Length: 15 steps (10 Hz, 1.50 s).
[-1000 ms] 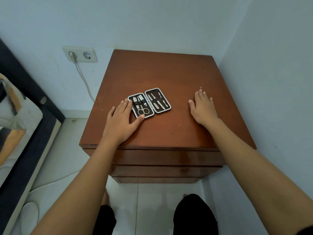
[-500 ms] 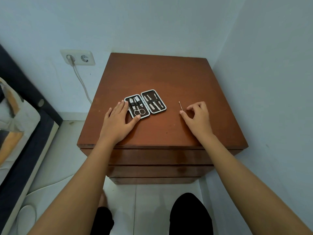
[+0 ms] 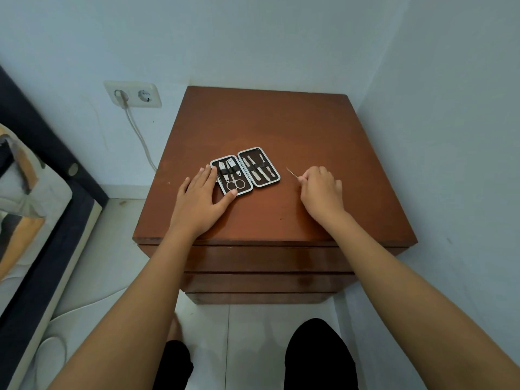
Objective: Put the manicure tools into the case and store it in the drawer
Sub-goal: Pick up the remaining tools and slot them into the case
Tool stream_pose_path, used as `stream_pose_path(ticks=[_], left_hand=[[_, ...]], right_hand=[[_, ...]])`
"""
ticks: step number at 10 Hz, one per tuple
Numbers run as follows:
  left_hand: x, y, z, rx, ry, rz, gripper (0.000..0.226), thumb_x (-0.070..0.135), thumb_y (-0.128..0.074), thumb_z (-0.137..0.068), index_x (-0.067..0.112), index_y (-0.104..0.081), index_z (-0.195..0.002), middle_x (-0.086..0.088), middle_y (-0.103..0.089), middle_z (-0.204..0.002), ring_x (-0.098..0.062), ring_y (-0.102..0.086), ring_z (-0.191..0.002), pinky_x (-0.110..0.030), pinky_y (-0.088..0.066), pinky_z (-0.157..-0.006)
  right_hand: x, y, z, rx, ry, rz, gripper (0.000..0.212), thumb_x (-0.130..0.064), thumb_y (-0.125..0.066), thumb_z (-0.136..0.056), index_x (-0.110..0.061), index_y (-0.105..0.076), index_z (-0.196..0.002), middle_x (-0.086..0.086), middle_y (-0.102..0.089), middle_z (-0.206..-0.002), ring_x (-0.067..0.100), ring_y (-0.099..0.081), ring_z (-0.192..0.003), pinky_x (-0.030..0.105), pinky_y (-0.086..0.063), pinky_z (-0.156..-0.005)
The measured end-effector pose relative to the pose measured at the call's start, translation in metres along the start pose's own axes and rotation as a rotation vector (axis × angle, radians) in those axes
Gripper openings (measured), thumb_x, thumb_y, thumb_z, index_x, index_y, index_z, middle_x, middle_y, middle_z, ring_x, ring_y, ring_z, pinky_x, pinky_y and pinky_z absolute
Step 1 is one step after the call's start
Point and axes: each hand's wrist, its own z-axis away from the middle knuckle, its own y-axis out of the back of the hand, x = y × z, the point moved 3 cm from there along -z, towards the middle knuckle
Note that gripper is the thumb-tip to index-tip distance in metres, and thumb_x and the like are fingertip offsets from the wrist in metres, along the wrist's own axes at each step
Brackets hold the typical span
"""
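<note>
Centre frame: open case (image 3: pixel 244 171) on the worktop (image 3: pixel 281 125), mostly filled. Left hand (image 3: pixel 201 201) rests flat, steadying it; right hand (image 3: pixel 320 192) pinches the last thin tool (image 3: pixel 291 173). Closing and drawer (image 3: pixel 264 258) storage remain.

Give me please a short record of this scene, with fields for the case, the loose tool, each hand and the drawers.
case: open flat on the nightstand, tools strapped in both halves
loose tool: thin metal pick, pinched by the right hand
left hand: flat on the case's left edge
drawers: all shut
</note>
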Motion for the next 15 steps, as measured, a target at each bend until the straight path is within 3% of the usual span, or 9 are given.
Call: stream_pose_path(ticks=[1, 2, 4, 7, 11, 15], left_hand=[[0.000, 0.000, 0.000, 0.003, -0.002, 0.004, 0.076, 0.062, -0.032, -0.090, 0.017, -0.017, -0.150, -0.001, -0.015, -0.158, -0.011, -0.009, -0.146, -0.037, -0.004, -0.117], [0.000, 0.000, 0.001, -0.001, -0.002, 0.001, 0.077, 0.063, -0.031, -0.090, 0.018, -0.016, -0.150, 0.000, -0.015, -0.159, -0.011, -0.009, -0.146, -0.036, -0.003, -0.117], [0.000, 0.000, 0.000, 0.001, -0.004, 0.006, 0.077, 0.062, -0.031, -0.090, 0.017, -0.017, -0.150, 0.000, -0.015, -0.159, -0.011, -0.008, -0.146, -0.036, -0.003, -0.117], [0.000, 0.000, 0.000, -0.001, 0.001, 0.005, 0.077, 0.062, -0.031, -0.090, 0.017, -0.017, -0.150, -0.001, -0.015, -0.159, -0.012, -0.009, -0.146, -0.036, -0.003, -0.118], [0.001, 0.000, 0.001, 0.004, 0.000, 0.011, 0.076, 0.061, -0.032, -0.090, 0.017, -0.017, -0.150, -0.001, -0.015, -0.159, -0.012, -0.009, -0.146, -0.036, -0.003, -0.117], [0.001, 0.000, 0.001, 0.006, -0.002, 0.007, 0.076, 0.061, -0.032, -0.091, 0.017, -0.017, -0.150, -0.001, -0.015, -0.159, -0.012, -0.009, -0.146, -0.036, -0.003, -0.117]], right_hand=[[-0.020, 0.004, 0.001, -0.022, 0.074, -0.257, 0.012, -0.019, -0.043, -0.096, -0.015, -0.047, -0.085, 0.007, -0.059, -0.100, 0.025, -0.054, -0.092, 0.035, -0.039, -0.075], [-0.039, 0.001, 0.000, -0.031, 0.190, -0.284, 0.010, -0.011, -0.047, -0.093, -0.011, -0.054, -0.087, 0.008, -0.058, -0.098, 0.024, -0.053, -0.095, 0.036, -0.044, -0.076], [-0.042, -0.009, -0.005, -0.027, 0.260, -0.168, 0.021, -0.011, -0.046, -0.094, -0.007, -0.064, -0.104, 0.011, -0.056, -0.098, 0.027, -0.051, -0.100, 0.032, -0.040, -0.071], [-0.043, -0.010, -0.001, -0.072, 0.319, -0.057, 0.027, -0.020, -0.045, -0.096, -0.012, -0.066, -0.111, 0.009, -0.059, -0.103, 0.025, -0.049, -0.103, 0.035, -0.042, -0.070], [-0.039, -0.005, -0.007, -0.305, 0.403, 0.026, 0.034, -0.025, -0.039, -0.098, -0.021, -0.051, -0.129, 0.005, -0.051, -0.118, 0.024, -0.041, -0.114, 0.034, -0.036, -0.078], [-0.046, -0.009, -0.008, -0.347, 0.374, 0.178, 0.042, -0.025, -0.030, -0.099, -0.024, -0.032, -0.142, 0.006, -0.045, -0.130, 0.027, -0.038, -0.119, 0.044, -0.037, -0.092]])
